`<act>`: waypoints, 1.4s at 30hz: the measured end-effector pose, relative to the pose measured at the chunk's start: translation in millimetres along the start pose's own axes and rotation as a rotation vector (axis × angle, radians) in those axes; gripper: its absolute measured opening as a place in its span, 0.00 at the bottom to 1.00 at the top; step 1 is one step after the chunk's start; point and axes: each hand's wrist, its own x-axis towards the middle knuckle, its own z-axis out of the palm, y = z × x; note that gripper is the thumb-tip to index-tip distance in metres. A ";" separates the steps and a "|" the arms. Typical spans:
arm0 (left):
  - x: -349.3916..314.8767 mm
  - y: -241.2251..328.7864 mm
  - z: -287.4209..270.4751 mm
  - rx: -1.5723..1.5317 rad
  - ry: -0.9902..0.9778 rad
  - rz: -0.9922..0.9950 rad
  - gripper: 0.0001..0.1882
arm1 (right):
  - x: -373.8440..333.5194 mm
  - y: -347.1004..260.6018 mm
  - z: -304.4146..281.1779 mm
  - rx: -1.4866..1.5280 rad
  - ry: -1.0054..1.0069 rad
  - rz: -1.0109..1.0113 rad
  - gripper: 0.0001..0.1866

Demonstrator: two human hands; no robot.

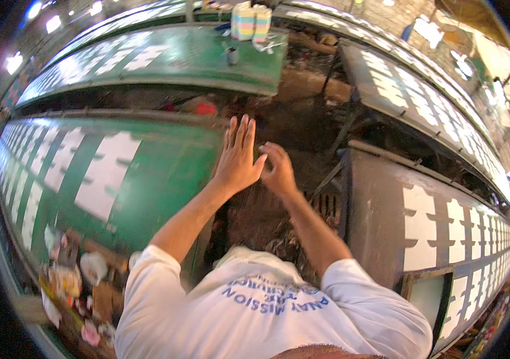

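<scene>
Both hands are raised in front of me over the gap between the tables. My left hand (240, 157) is held flat with its fingers stretched upward, and nothing is in it. Close beside its thumb is my right hand (279, 170), its fingers loosely bent toward the left hand. No object shows in the right hand, and whether the two hands touch is hard to tell. To the left lies a green table (171, 167) with rows of white notched shapes (108, 173). A dark table (377, 209) on the right carries similar white shapes (420, 227).
A far green table (207, 57) bears a pastel striped stack (250, 23) and a small cup (231, 56). Clutter with plastic bags (93, 267) sits at lower left. A framed screen (428, 296) leans at the right table's near edge. Another long table (386, 78) stands beyond.
</scene>
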 end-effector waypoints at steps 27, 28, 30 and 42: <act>396.6 -151.8 332.6 -0.188 0.042 -0.039 0.28 | 355.2 407.3 -78.4 -0.192 -0.123 -0.048 0.31; 406.9 -154.2 342.5 -0.217 0.070 -0.046 0.24 | 365.5 419.3 -77.8 -0.181 -0.113 -0.030 0.30; 431.3 -162.7 368.4 -0.274 0.092 -0.091 0.17 | 378.7 440.0 -80.6 -0.158 -0.140 -0.013 0.28; 630.1 -201.9 556.8 -0.637 0.038 -0.008 0.14 | 506.9 616.7 -116.6 -0.015 -0.053 0.271 0.24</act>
